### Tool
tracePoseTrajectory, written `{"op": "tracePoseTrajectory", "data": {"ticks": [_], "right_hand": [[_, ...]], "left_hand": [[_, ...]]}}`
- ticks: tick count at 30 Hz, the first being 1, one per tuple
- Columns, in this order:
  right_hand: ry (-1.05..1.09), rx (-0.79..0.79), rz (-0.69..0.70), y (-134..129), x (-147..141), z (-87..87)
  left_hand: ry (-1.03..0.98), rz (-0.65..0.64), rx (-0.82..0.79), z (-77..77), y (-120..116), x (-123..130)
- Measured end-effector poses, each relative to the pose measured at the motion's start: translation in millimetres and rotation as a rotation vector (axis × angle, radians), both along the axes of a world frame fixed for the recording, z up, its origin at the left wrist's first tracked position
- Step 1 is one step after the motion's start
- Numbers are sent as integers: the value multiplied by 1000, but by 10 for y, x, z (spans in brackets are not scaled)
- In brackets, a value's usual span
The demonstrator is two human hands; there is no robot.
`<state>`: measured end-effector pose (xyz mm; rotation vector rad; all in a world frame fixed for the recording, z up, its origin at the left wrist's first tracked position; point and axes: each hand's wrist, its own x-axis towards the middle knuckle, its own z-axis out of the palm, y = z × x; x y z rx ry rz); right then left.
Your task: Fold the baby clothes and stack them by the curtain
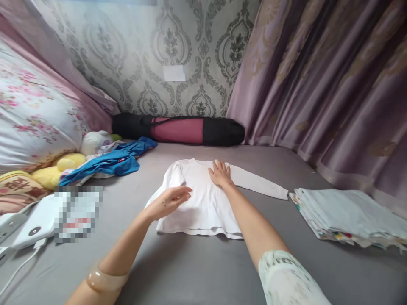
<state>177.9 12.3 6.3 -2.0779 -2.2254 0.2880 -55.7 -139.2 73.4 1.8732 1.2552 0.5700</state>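
A white long-sleeved shirt [203, 203] lies spread on the grey sheet, its hem toward me. Its right-hand sleeve stretches out to the right, while the left-hand sleeve runs down along the side, partly behind my left arm. My right hand [220, 173] rests flat on the shirt near the right shoulder, fingers spread. Over the left part of the shirt is my left hand [170, 201], its fingers extended and slightly apart, with nothing held; whether it touches the fabric is unclear.
Folded pale cloths [349, 216] lie at the right. A blue garment [111, 163], plush toys [71, 163] and a floral pillow [34, 114] are at left, with a white power bank [41, 220] and cable nearer. A black and red bag [178, 130] lies along the wall.
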Motion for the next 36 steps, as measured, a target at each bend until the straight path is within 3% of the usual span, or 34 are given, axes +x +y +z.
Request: {"op": "tracePoseTrajectory", "data": {"ticks": [2, 4, 7, 10, 13, 18, 23, 28, 36], "right_hand": [[2, -22, -1, 16, 3, 27], [9, -50, -5, 27, -2, 62], [16, -45, -26, 18, -60, 113], [9, 85, -15, -27, -220, 133], [47, 169, 105, -66, -479, 128], [161, 145, 311, -16, -922, 117], [211, 131, 317, 80, -1136, 69], [194, 145, 268, 95, -1194, 6], [181, -10, 193, 30, -1320, 63]], "left_hand": [[47, 232, 43, -64, 33, -211], [222, 449, 118, -165, 61, -464], [420, 582, 115, -288, 50, -804], [478, 590, 44, -319, -5, -971], [490, 587, 7, -304, -46, -963], [386, 560, -82, -338, -71, -839], [314, 558, -95, -358, -70, -803], [174, 482, -246, -194, 13, -994], [-56, 673, -174, 120, 337, -1585]]}}
